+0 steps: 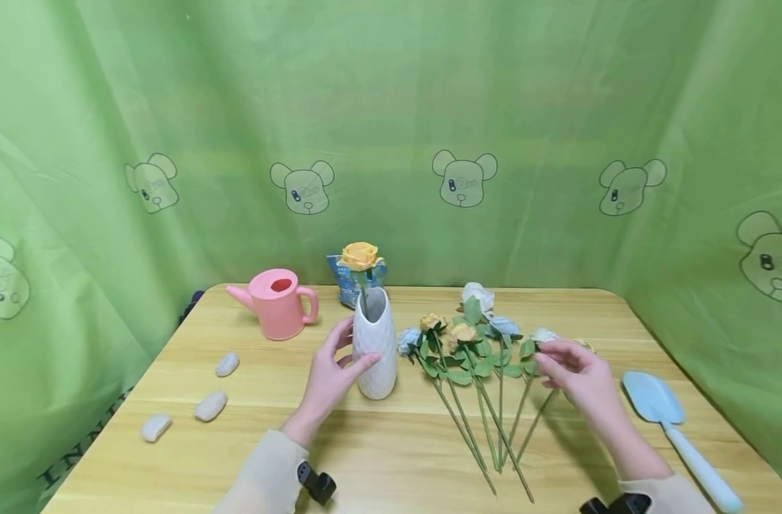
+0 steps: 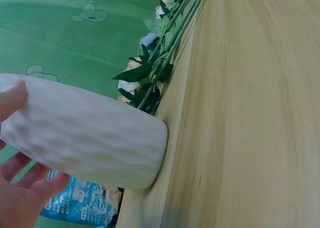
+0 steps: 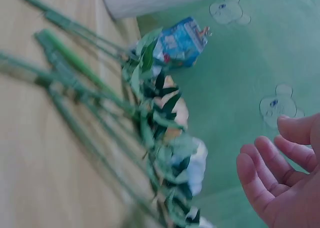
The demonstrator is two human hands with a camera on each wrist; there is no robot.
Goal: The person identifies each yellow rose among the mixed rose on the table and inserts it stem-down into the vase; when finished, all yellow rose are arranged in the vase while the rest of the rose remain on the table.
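Note:
A white textured vase (image 1: 378, 360) stands upright on the table, with a single yellow rose (image 1: 360, 257) rising from its mouth. My left hand (image 1: 329, 378) holds the vase from the left, thumb across the front and fingers round the far side. To its right lie several artificial flowers (image 1: 463, 334) in yellow, white and blue, their green stems (image 1: 487, 428) fanned toward me. Over the right end of this bunch is my right hand (image 1: 580, 375), near a white flower (image 1: 545, 335). In the right wrist view its fingers (image 3: 270, 158) are loosely bent, with nothing between them.
A pink watering can (image 1: 278, 307) stands at the back left, and a blue packet (image 1: 344, 282) is behind the vase. Three pale stones (image 1: 211, 405) lie at the left. A light blue hand shovel (image 1: 654, 397) lies at the right edge. Green curtain (image 1: 391, 107) surrounds the table.

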